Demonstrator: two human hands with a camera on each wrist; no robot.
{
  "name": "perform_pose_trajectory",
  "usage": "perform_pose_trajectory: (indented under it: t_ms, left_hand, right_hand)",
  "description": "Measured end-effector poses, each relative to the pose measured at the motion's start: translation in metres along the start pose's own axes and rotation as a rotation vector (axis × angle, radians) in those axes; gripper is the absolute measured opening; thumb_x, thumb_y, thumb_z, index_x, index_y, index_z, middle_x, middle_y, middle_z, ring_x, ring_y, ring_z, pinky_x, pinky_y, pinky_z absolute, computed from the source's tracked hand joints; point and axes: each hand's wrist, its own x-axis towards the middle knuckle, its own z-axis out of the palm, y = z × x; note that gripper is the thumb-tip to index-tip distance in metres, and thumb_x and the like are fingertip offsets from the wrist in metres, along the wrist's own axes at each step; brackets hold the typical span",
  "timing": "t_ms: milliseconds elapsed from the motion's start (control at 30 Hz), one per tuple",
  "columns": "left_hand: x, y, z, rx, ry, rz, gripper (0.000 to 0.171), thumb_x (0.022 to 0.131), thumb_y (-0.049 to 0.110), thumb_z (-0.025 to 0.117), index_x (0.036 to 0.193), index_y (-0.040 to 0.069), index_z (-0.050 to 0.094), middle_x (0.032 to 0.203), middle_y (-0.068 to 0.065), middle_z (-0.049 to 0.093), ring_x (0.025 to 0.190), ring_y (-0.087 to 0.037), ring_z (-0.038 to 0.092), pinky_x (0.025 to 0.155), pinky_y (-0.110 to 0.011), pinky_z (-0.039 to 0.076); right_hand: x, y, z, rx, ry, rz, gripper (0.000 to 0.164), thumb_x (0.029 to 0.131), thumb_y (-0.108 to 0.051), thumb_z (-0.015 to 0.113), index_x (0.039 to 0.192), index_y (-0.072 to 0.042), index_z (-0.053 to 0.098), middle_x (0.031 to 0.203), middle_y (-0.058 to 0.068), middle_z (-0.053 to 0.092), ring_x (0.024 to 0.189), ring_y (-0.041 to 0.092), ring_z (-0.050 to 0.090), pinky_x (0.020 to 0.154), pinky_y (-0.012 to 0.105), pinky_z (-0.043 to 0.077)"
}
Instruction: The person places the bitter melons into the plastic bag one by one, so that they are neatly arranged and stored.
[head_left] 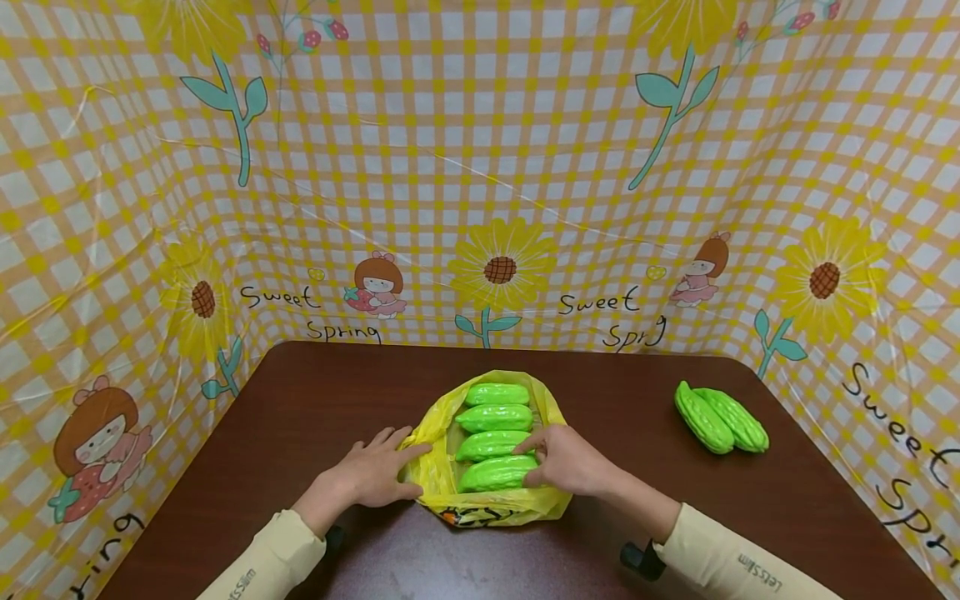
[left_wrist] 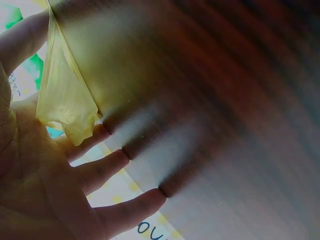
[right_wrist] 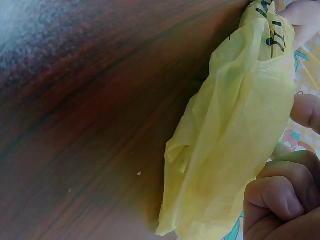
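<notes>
The left hand (head_left: 375, 473) rests with fingers spread and released at the left side of the bag (head_left: 528, 507). The right hand (head_left: 576, 463) extends over its right rim, thumb and forefinger at the nearer gourds (head_left: 491, 475); whether it grips one cannot be told. Four lie inside.

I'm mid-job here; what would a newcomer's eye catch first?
Probably the four glossy bright-green elongated vegetables, lying in a row inside the open yellow plastic bag midway across the dark brown table, the right hand at the nearest ones. Next, two matching green vegetables together at the table's right. Behind it all hangs yellow-and-orange checked cloth printed with big sunflowers.
</notes>
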Motion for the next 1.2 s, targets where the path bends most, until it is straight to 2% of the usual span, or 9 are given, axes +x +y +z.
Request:
perform_pose_trajectory:
  t_ms: [400,700,1000,1200]
  left_hand:
    - [0.0,-0.001,0.001,0.003,0.005,-0.001,0.067,0.094,0.05,0.067,0.153,0.03,0.044,0.165,-0.012,0.027,0.151,-0.039,0.026,0.11,-0.071,0.027]
    - [0.0,0.0,0.001,-0.008,-0.007,-0.007,0.067,0.094,0.049,0.067,0.154,0.031,0.043,0.166,-0.012,0.025,0.151,-0.039,0.025,0.111,-0.071,0.025]
    - [0.0,0.001,0.0,0.0,-0.002,-0.001,0.067,0.094,0.05,0.066,0.154,0.03,0.043,0.165,-0.012,0.026,0.151,-0.039,0.026,0.111,-0.07,0.026]
    - [0.001,0.0,0.001,0.01,0.005,0.002,0.067,0.094,0.049,0.067,0.154,0.03,0.044,0.164,-0.012,0.028,0.15,-0.039,0.027,0.11,-0.071,0.027]
  right_hand:
    - [0.001,0.001,0.003,-0.061,0.003,0.002,0.039,0.075,-0.002,0.077,0.115,-0.002,0.075,0.05,-0.009,0.025,0.047,0.008,0.017,0.047,0.023,0.023]
    - [-0.001,-0.002,0.002,-0.037,-0.004,0.007,0.04,0.076,-0.002,0.077,0.116,-0.001,0.074,0.049,-0.009,0.023,0.047,0.008,0.015,0.048,0.024,0.024]
    - [-0.004,0.001,-0.004,0.027,0.0,0.037,0.038,0.079,-0.007,0.081,0.116,-0.004,0.074,0.053,-0.007,0.029,0.048,0.009,0.024,0.048,0.024,0.029]
    - [-0.008,0.004,-0.012,0.07,0.022,0.052,0.04,0.079,-0.011,0.082,0.118,-0.004,0.074,0.054,-0.007,0.026,0.05,0.011,0.021,0.048,0.024,0.027]
